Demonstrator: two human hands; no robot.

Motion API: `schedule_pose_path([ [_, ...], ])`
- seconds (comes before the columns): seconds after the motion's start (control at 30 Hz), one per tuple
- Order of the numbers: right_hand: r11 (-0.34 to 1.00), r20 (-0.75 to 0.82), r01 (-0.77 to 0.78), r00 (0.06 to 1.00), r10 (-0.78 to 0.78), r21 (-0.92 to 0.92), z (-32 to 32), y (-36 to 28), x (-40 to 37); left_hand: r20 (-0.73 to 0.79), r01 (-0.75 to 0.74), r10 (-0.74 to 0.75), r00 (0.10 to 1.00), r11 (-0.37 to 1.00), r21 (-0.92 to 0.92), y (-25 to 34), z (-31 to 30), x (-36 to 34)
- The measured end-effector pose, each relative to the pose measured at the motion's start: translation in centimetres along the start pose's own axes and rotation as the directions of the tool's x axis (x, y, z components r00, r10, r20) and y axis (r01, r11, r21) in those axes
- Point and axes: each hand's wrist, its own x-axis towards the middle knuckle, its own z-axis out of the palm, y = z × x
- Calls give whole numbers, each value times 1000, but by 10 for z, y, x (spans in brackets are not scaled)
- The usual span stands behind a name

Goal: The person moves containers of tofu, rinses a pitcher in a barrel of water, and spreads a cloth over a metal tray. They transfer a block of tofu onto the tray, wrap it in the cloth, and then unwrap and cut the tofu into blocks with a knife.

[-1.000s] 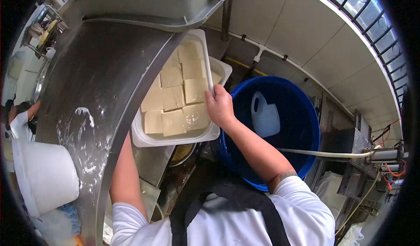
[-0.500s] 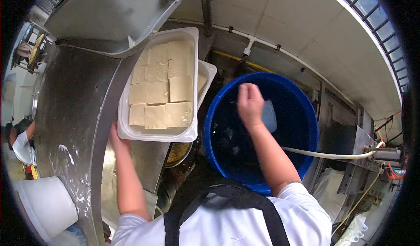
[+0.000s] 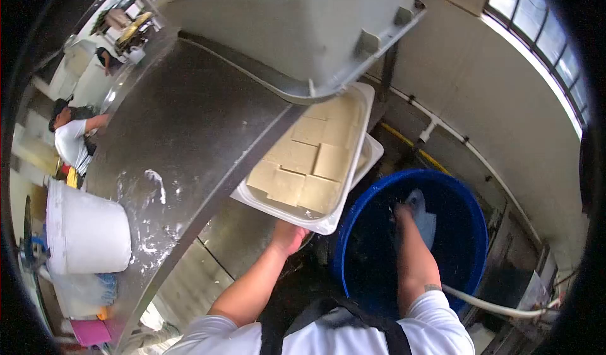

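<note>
A white tray (image 3: 323, 222) of pale rectangular blocks (image 3: 303, 159) is tilted beside the metal table. My left hand (image 3: 289, 236) is at its near edge, fingers partly hidden beneath it. My right hand (image 3: 402, 213) reaches down inside the blue barrel (image 3: 483, 229), its fingers too dark and blurred to make out. Next to that hand, a translucent bluish object (image 3: 424, 225) lies in the barrel. Another white tray (image 3: 372, 156) shows behind the first.
The metal table (image 3: 189, 115) bears an upturned grey bin (image 3: 303, 33) and a white bucket (image 3: 88, 229). A pale hose (image 3: 492, 306) runs over the barrel's rim. A co-worker (image 3: 74, 134) stands at the far left; another person is farther back.
My right hand has gone down into the barrel, near the translucent object. The view has swung left, so the tray and barrel appear farther right and lower. My left hand stays at the tray.
</note>
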Motion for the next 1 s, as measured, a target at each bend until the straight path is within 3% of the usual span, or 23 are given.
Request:
schedule_pose_path([
  [0.03,996,-95,29,995,-36,-82,1,1,-11,0,9,-9,1000,999,-49,3,7,-4],
  [0.1,974,9,-38,999,41,-225,-2,44,61,40,-44,46,998,998,-44,5,24,-12],
  [0.13,952,-15,8,1000,-13,-306,-3,51,51,87,-73,76,993,997,-37,7,27,-13],
  [0.23,790,-79,276,923,-377,-547,-12,59,-20,108,-19,10,994,996,88,7,12,-4],
  [0.33,717,29,420,872,-489,-557,-34,59,-86,87,20,-31,996,992,126,21,24,2],
  [0.43,743,44,346,918,-394,-573,-42,73,-115,60,90,-101,993,982,168,18,13,13],
  [0.5,591,71,535,775,-628,-604,-48,128,-85,75,101,-116,990,979,178,17,18,22],
  [0.57,575,82,541,768,-635,-614,-56,160,-76,68,95,-104,992,987,131,14,16,33],
  [0.63,558,92,547,761,-642,-625,-63,153,-84,104,76,-106,989,963,260,11,14,51],
  [0.7,720,121,376,917,-380,-584,-71,136,-108,129,97,-130,983,968,233,13,16,69],
  [0.8,782,69,410,900,-431,-469,-68,160,-83,136,78,-105,985,978,192,19,27,89],
  [0.93,640,98,366,905,-414,-676,-71,142,-107,87,74,-94,992,974,215,27,45,118],
  [1.0,542,86,379,868,-489,-750,-67,154,-98,97,74,-90,991,984,162,23,42,134],
])
